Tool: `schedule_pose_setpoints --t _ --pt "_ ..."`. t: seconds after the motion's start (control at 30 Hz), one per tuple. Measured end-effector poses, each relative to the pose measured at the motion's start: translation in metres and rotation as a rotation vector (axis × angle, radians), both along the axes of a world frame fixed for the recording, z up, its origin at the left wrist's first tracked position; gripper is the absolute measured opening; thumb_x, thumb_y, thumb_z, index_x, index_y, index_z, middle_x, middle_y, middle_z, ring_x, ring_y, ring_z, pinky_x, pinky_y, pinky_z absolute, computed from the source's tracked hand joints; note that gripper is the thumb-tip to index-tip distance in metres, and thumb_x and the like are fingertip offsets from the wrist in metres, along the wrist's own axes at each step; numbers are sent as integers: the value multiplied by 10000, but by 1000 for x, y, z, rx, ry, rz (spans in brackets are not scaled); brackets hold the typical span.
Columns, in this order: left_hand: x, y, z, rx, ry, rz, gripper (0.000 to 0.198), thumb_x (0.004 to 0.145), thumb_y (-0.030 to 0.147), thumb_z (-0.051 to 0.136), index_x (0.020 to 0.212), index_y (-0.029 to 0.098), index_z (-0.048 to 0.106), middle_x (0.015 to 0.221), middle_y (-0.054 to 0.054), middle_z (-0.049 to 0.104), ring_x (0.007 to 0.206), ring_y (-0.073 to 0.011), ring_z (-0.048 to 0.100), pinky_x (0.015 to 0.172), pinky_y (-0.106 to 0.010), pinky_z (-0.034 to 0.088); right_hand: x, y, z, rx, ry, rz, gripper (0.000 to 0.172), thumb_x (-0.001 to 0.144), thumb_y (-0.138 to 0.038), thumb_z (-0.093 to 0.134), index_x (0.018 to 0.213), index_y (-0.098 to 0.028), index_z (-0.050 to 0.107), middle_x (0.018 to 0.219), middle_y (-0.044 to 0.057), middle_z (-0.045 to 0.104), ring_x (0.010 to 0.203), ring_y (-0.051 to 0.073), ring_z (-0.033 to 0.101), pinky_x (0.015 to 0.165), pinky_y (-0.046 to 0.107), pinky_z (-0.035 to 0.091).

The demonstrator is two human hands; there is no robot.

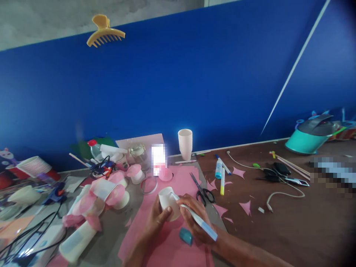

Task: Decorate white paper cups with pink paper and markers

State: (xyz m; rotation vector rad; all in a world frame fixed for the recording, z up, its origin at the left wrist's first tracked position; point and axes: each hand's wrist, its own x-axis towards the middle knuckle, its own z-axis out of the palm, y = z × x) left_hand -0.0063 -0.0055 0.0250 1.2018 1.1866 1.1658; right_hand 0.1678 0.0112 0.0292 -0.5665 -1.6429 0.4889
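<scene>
My left hand [159, 217] is wrapped around a white paper cup [170, 211], its thumb on the near side. In my right hand [194, 215] is a long white marker [198, 219] with a light-blue rear end. Its tip reaches the cup's side near the rim; whether it touches is too small to tell. Under both hands lies pink paper [158, 246]. A teal cap [185, 236] rests on this paper below my right hand. Black-handled scissors [204, 194] lie just beyond that hand, blades pointing away.
Several white cups with pink paper pieces [97, 196] crowd the left side. A stack of white cups [185, 144] stands by the blue partition [194, 81]. Rightward are a glue bottle [218, 168], a yellow marker [222, 181], pink scraps [245, 207], a white cable [286, 194] and a turquoise container [304, 139].
</scene>
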Motion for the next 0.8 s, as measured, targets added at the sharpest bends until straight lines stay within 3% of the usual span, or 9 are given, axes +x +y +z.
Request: schedule_pose_setpoints --t 0.17,0.4,0.63,0.8 --pt "-2 1 -1 -6 14 3 690 734 626 752 1215 148 624 1100 -117 736 1029 -334 675 851 -370 551 1 -1 0 -10 -10 -15 203 1036 -281 451 1097 -272 645 857 27 698 727 186 677 677 286 579" --pt "1 -1 5 22 32 6 542 778 595 703 1120 178 651 1034 -93 722 957 -299 665 812 -352 546 1 -2 2 22 -8 36 202 1047 -297 440 1101 -265 632 855 30 694 744 178 689 681 281 596" --pt "1 4 0 27 71 27 542 743 627 728 1031 177 638 894 -62 675 788 -233 610 702 -311 516 2 -7 6 124 -97 104 238 1022 -261 472 1236 -286 573 945 58 733 1016 246 721 897 384 624" --pt "-1 7 -7 58 85 42 597 709 692 738 986 174 629 841 -48 647 741 -208 573 643 -282 488 1 -6 3 126 -120 111 311 977 -221 520 1270 -310 573 936 53 727 963 258 723 938 425 604"
